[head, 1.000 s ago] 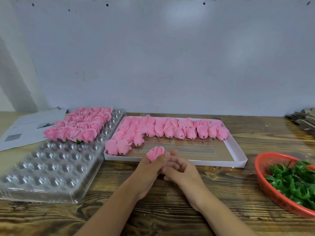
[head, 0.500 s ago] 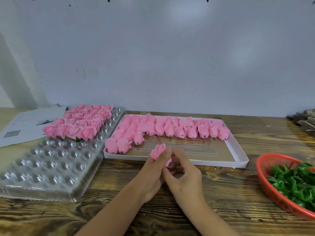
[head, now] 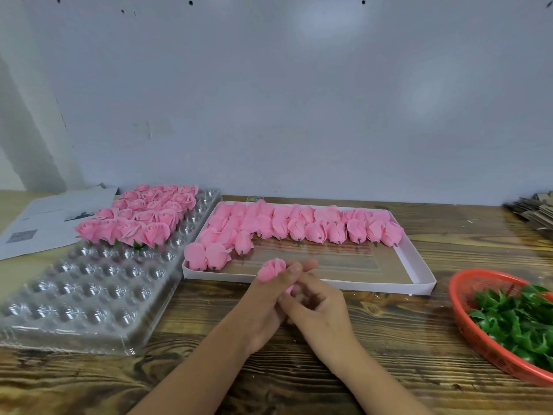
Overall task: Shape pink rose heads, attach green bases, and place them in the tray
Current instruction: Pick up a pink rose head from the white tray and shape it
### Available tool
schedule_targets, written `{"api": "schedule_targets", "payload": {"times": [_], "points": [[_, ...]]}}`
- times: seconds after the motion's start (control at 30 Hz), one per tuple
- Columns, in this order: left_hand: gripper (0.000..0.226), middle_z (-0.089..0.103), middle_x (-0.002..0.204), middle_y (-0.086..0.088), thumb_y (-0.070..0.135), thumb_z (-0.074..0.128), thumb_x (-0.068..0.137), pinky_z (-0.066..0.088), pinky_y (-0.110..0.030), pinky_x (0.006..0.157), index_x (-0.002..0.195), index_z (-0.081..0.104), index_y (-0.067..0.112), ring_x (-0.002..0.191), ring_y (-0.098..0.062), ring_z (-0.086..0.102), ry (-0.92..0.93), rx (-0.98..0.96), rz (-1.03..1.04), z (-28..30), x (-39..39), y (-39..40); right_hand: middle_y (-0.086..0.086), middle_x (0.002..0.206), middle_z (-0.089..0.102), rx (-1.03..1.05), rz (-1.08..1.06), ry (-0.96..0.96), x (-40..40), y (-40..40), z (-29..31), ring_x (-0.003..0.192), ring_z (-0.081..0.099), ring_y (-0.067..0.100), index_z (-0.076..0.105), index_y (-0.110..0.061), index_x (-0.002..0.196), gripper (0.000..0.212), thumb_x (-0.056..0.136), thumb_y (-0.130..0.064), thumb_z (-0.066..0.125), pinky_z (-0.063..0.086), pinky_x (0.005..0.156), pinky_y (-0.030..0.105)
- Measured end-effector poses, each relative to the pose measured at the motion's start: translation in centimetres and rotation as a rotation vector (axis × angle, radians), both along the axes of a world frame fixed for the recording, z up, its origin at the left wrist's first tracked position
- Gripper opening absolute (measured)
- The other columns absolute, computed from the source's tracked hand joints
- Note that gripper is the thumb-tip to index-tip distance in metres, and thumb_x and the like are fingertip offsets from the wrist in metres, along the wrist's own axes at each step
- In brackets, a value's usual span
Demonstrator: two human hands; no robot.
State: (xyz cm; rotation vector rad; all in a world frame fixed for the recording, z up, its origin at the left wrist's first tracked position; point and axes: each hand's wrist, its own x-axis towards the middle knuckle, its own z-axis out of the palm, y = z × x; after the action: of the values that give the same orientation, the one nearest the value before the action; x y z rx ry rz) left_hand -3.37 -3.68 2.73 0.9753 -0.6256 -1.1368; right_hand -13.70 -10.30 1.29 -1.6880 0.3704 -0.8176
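While both hands are meeting near the centre of the wooden table:
Left hand: pinching a soft pink rose head.
Right hand: curling at its underside; exact hold hidden.
Risk: squeezing may be crushing petals.
Clear plastic dimpled tray: left, partly filled.
Green bases: right, unreached.

No text, label, brand, number or sign is legible. The printed paper sheet at the far left of the wooden table bears grey lines of print, a small dark picture and a square block resembling a QR code, all too blurred to read. The clear blister tray, the white cardboard box and the red basket show no markings.
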Motion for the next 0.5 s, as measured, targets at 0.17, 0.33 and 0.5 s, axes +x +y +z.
{"api": "schedule_targets", "payload": {"times": [0.17,0.33,0.5], "points": [[0.072,0.072,0.114,-0.002,0.063,0.089,0.059,0.046,-0.028,0.059,0.118,0.076,0.024,0.081,-0.016,0.059,-0.082,0.017,-0.031,-0.1,0.5,0.4,0.009,0.077,0.066,0.416,0.260,-0.003,-0.5,-0.1,1.1,0.068,0.060,0.016,0.078,-0.016,0.096,0.013,0.089,-0.021,0.068,0.052,0.061,0.025],[0.070,0.071,0.099,-0.010,0.070,0.086,0.058,0.049,-0.030,0.068,0.109,0.079,0.023,0.077,-0.019,0.052,-0.140,0.019,-0.003,-0.1,0.6,0.4,0.007,0.074,0.063,0.799,0.427,0.028,-0.6,-0.5,1.4,0.063,0.058,0.014,0.075,-0.012,0.083,0.022,0.085,-0.032,0.066,0.050,0.059,0.023],[0.063,0.062,0.098,-0.019,0.075,0.075,0.066,0.047,-0.045,0.086,0.092,0.080,0.018,0.089,-0.033,0.054,-0.148,0.055,0.066,0.1,0.2,0.3,0.009,0.078,0.066,0.838,0.407,0.028,-0.5,-0.5,1.2,0.068,0.063,0.015,0.075,-0.009,0.088,0.029,0.085,-0.037,0.069,0.052,0.062,0.024]]}}
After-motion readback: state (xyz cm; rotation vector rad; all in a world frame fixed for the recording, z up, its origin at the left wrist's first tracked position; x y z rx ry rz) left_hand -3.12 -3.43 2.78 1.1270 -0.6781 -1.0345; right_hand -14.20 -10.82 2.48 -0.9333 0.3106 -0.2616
